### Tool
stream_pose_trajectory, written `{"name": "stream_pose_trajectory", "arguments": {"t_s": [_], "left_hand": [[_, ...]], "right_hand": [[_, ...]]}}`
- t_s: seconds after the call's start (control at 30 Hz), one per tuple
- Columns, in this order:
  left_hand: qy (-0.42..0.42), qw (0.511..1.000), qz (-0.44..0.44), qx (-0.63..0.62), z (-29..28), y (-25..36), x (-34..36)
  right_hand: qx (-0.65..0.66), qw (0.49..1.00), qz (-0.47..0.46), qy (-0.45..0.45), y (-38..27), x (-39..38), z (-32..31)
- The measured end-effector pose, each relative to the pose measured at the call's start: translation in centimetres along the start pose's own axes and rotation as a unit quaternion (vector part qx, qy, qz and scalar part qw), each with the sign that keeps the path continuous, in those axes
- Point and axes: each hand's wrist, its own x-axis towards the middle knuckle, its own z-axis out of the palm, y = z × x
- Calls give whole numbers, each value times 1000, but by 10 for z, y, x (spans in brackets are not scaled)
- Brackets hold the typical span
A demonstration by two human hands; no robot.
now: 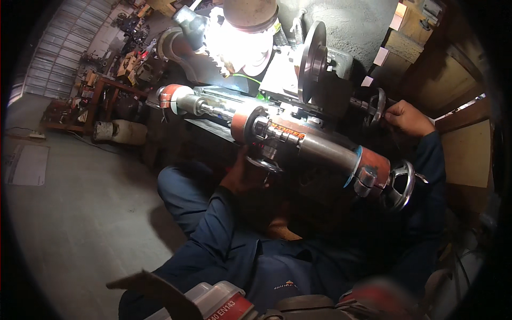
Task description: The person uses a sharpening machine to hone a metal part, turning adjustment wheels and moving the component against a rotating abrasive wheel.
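Left grip: ahead and slightly left of the torso, in shadow; closure unreadable.
Left arm: blue-sleeved, reaching forward from the torso.
Right grip: bare, far ahead and right of the torso, fingers curled in.
Right arm: blue-sleeved, stretched further ahead of the torso, wrist turned inward.
Left leg: bent, ahead-left of the torso.

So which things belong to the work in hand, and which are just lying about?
Seemingly in use:
round silver metal handwheel, in the right hand
lower silver metal handwheel, by the left hand
grey metal barrel

Apparently lying about:
dirty cream metal cylinder
rusty brown metal frame
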Motion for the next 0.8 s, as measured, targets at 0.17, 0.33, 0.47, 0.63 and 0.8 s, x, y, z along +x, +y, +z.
{"name": "stream_pose_trajectory", "arguments": {"t_s": [0.17, 0.33, 0.47, 0.63, 0.8], "left_hand": [[195, 659, 176, 704, 85, -8, -47], [290, 911, 242, 164, 39, -10, -31], [11, 992, 26, -127, 75, -33, -5], [274, 879, 327, 211, 33, -87, 35], [293, 720, 520, 354, 75, -89, 22]], "right_hand": [[-33, 999, 16, -2, -17, -16, -1], [-30, 999, -31, -1, -20, -12, 6], [-78, 997, -21, 5, -20, -13, 9], [-66, 998, 11, -17, -20, -14, 16], [-237, 970, -55, -31, 61, 39, 34]]}}
